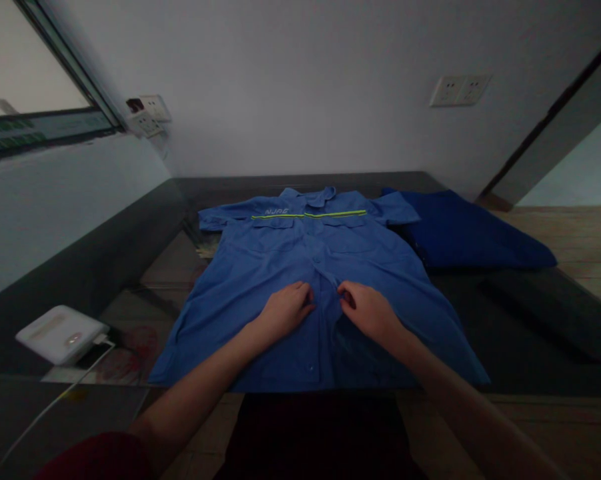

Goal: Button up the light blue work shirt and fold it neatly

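A blue short-sleeved work shirt (275, 263) lies spread face up on the dark table, its collar at the far side. A yellow-green stripe crosses its chest above two flap pockets. The upper front is closed, while the lower front edges part between my hands. My left hand (289, 308) has curled fingers at the button strip on the left side. Opposite it, my right hand (373, 312) pinches the other front edge, lifting it slightly. The fingertips of both hands are partly hidden.
A folded dark blue cloth (475, 230) lies to the right of the shirt, partly under its sleeve. At left sits a white box-shaped device (60, 333) with a white cable (55, 403). The table (525, 320) meets a wall with sockets (460, 91).
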`<act>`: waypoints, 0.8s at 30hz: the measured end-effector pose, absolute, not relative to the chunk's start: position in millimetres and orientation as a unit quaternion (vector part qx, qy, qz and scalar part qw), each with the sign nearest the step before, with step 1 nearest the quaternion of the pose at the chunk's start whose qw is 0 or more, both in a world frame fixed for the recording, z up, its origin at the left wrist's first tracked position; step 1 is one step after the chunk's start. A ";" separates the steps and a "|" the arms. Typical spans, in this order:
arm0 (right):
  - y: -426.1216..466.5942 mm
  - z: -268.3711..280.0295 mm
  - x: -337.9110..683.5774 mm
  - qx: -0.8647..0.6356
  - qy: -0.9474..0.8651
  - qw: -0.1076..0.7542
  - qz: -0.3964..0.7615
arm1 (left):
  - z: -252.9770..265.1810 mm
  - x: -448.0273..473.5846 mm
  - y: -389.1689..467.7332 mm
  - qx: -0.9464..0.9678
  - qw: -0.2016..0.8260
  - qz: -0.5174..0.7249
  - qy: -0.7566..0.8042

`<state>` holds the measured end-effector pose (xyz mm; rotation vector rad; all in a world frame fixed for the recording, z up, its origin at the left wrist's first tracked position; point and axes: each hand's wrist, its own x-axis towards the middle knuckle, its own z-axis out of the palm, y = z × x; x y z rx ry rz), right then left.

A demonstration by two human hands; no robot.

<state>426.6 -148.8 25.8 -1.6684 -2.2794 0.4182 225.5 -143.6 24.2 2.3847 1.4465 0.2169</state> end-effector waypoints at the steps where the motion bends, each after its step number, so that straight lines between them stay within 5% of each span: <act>1: -150.3 29.8 423.9 -0.583 -0.789 0.142 0.135 | 24.7 225.8 -144.1 0.842 0.165 0.072 0.509; 8: -143.0 47.6 410.2 -0.598 -0.777 0.139 0.137 | 51.2 229.1 -136.6 0.848 0.128 0.032 0.513; 17: -105.7 20.5 421.7 -0.528 -0.738 0.327 0.264 | 38.9 241.2 -118.5 0.823 0.126 0.194 0.519; 24: -110.4 20.9 420.8 -0.494 -0.695 0.390 0.348 | 23.4 237.5 -120.1 0.823 0.148 0.210 0.507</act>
